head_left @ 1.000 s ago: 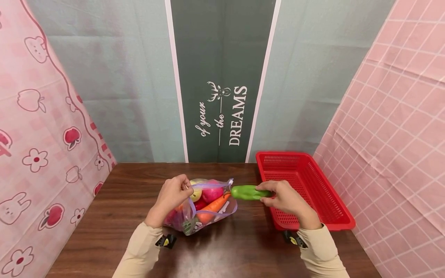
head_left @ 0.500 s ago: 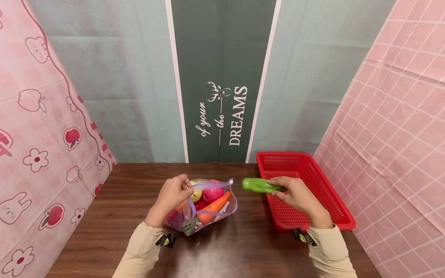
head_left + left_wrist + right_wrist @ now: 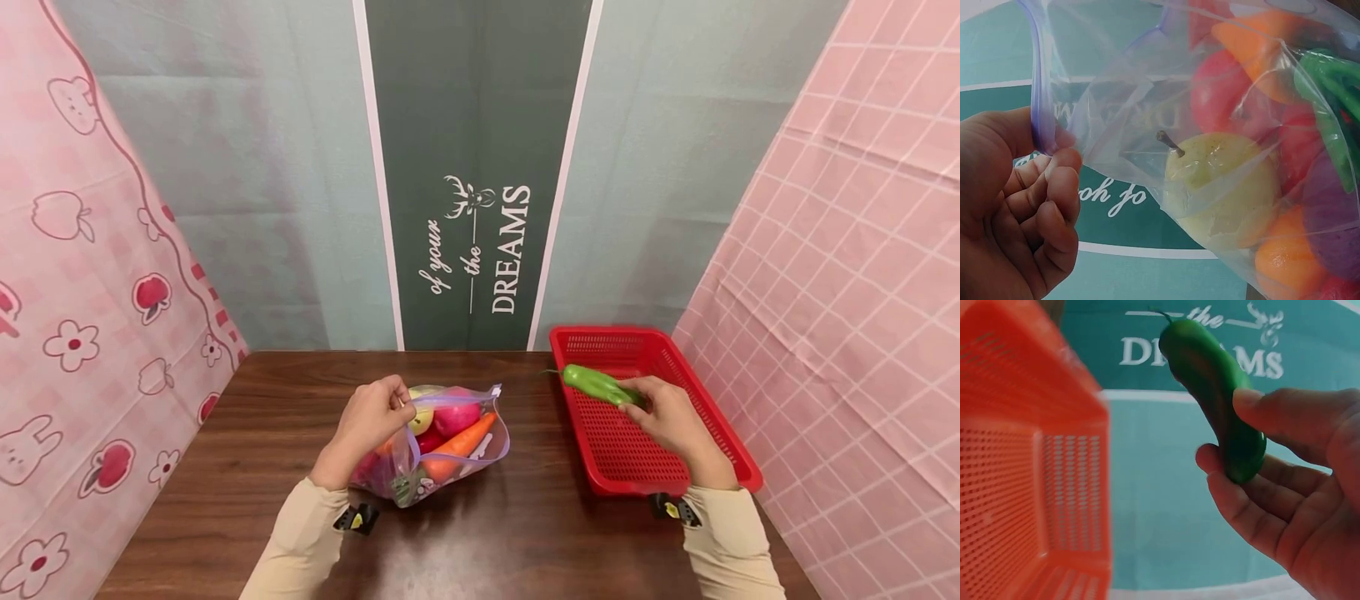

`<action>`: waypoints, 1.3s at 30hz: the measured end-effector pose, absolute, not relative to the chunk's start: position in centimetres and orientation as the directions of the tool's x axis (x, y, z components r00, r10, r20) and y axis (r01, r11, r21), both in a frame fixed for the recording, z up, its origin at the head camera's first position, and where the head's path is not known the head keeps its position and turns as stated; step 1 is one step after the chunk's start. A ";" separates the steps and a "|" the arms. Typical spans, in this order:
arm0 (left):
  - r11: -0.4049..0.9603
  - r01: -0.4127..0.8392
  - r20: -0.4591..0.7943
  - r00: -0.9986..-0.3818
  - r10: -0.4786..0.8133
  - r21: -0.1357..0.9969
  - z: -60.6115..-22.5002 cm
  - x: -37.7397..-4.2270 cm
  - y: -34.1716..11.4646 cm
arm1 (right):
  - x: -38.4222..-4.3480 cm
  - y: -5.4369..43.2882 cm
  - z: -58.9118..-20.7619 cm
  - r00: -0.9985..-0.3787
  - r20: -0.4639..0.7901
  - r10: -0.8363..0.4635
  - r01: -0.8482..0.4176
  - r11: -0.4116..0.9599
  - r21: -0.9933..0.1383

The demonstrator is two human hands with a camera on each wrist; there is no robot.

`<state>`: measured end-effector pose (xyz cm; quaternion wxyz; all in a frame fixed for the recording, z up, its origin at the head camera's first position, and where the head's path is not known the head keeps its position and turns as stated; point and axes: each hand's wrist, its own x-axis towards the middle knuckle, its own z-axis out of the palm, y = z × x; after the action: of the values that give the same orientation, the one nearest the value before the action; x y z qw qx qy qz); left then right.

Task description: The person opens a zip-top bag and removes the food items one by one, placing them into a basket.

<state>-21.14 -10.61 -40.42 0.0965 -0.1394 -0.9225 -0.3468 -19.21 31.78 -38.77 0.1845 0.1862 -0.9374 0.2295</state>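
Observation:
My left hand pinches the purple-edged rim of a clear zip bag between thumb and forefinger. Through the plastic show a carrot, a pink round fruit, a yellow-green pear-like fruit, an orange fruit and something purple. The bag's mouth gapes toward the right. My right hand grips a green pepper by its lower end, its thin stem pointing left. The pepper is over the red basket, apart from the bag.
A brown wooden table bears both the bag and the basket. Behind it hangs a grey-green backdrop with lettering. Pink cloths close in the two sides.
My right hand has carried the green pepper from the bag's mouth rightward, over the basket, and tilted it. The left hand keeps its place on the bag's rim.

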 end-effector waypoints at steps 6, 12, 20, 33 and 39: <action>0.727 0.320 0.279 -0.943 0.182 0.608 -40.4 -21.1 -10.8 | -19.5 33.0 -40.7 -0.924 0.352 -0.149 -0.296 0.861 -0.414; 0.715 0.332 0.284 -0.939 0.192 0.615 -40.5 -21.1 -10.5 | -19.5 34.1 -41.9 -0.953 0.297 -0.067 -0.186 0.901 -0.391; 0.719 0.324 0.280 -0.942 0.185 0.615 -40.4 -21.1 -10.5 | -18.6 33.7 -44.7 -0.983 0.179 0.034 -0.041 0.917 -0.397; 0.723 0.315 0.270 -0.946 0.181 0.615 -40.6 -21.1 -10.5 | -18.8 33.1 -47.3 -0.993 0.102 0.063 0.018 0.917 -0.397; 0.721 0.317 0.270 -0.945 0.185 0.617 -40.4 -21.0 -10.5 | -19.2 32.7 -47.5 -0.995 0.071 0.066 0.032 0.917 -0.397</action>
<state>-21.01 -10.45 -40.43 0.0948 -0.1361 -0.9226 -0.3481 -19.16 32.71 -47.46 0.0417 -0.0252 -0.9782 0.2019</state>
